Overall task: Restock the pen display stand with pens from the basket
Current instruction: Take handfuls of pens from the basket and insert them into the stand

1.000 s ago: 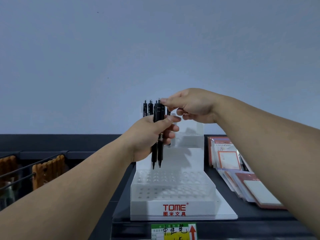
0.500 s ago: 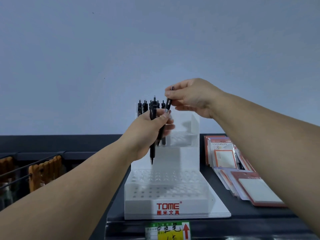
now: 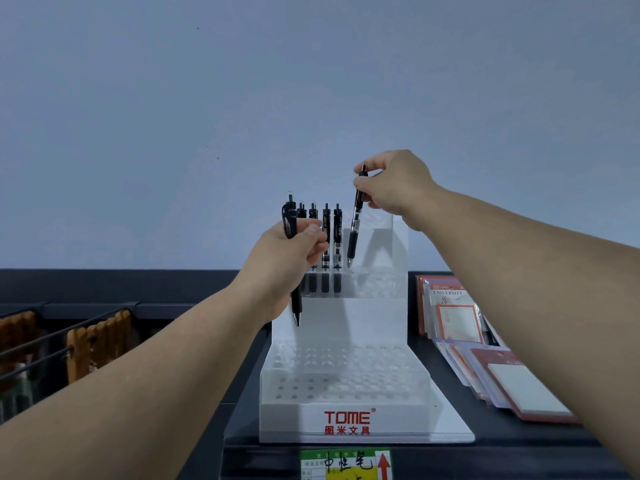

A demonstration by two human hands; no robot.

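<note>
A black click pen is pinched by the right hand, its tip just above the upper tier of the white acrylic display stand. Free holes are left rightward of three seated pens. A second black pen is gripped by the left hand, where two were held a second ago.

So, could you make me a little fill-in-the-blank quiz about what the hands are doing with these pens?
The right hand pinches a black pen tip-down over the ____ tier of the display stand.
The left hand grips a spare pen, its tip pointing ____.
The stand's red logo reads ____.
Missing words: upper; down; TOME.
</note>
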